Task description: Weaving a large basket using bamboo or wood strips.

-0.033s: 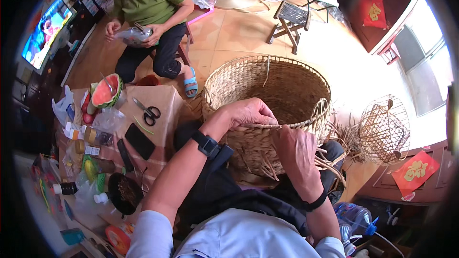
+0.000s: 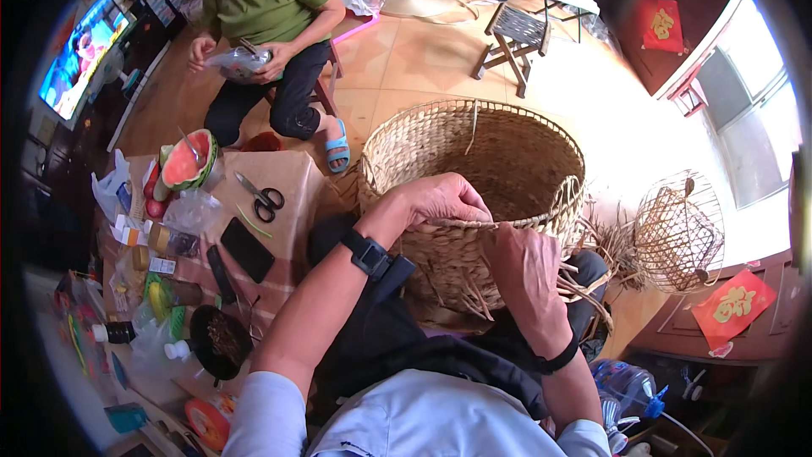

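Since the earlier frame, no displacement of hands or basket is discernible. Woven basket [image 2: 440, 258]: located between the knees, beyond the right edge of the table [image 2: 296, 173]. Expected handling: light for its bulk, walls springy, dry surface not slippery, strands liable to split. Grip at the rim. Openwork basket [image 2: 677, 233]: to the right, apart from the work. Right hand [image 2: 529, 262]: curled at the near rim; fingertips hidden, grasp cannot be told. Left hand [image 2: 448, 201]: thumb and fingers pinched on that rim. Black phone [image 2: 247, 250], scissors [image 2: 257, 194]: toward the table's right edge, not obstructing. Protruding strands [image 2: 584, 292] beside the right wrist: possible snag.
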Available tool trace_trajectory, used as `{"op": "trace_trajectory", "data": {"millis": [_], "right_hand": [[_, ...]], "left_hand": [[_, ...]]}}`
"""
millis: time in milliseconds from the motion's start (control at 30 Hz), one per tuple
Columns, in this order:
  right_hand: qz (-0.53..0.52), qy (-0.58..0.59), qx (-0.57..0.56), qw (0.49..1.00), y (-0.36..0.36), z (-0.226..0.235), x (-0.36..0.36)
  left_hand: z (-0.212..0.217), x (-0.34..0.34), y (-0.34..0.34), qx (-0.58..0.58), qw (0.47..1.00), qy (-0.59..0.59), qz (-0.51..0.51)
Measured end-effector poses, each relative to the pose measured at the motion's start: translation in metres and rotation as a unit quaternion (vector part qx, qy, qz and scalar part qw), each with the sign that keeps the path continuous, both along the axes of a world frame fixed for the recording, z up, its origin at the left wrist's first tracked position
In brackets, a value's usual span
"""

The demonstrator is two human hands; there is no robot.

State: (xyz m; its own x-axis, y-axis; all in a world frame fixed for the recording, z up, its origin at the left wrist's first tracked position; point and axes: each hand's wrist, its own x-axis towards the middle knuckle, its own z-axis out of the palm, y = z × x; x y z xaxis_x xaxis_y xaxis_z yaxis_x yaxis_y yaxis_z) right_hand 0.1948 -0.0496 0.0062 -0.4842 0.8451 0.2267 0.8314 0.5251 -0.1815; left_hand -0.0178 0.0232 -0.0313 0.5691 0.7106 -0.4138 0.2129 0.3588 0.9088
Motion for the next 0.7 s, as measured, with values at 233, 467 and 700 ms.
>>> {"op": "trace_trajectory", "data": {"millis": [233,467,700], "right_hand": [[-0.023,0.018,-0.013,1.000,-0.020,0.019,0.011],[-0.017,0.015,-0.023,0.999,-0.020,0.003,-0.002],[-0.038,0.030,-0.060,0.997,-0.019,0.011,0.009]], "left_hand": [[-0.009,-0.001,0.001,-0.037,0.999,-0.016,0.003],[-0.003,-0.016,-0.005,0.014,0.996,-0.062,-0.055],[-0.015,0.003,0.003,-0.024,0.999,-0.031,-0.011]]}}
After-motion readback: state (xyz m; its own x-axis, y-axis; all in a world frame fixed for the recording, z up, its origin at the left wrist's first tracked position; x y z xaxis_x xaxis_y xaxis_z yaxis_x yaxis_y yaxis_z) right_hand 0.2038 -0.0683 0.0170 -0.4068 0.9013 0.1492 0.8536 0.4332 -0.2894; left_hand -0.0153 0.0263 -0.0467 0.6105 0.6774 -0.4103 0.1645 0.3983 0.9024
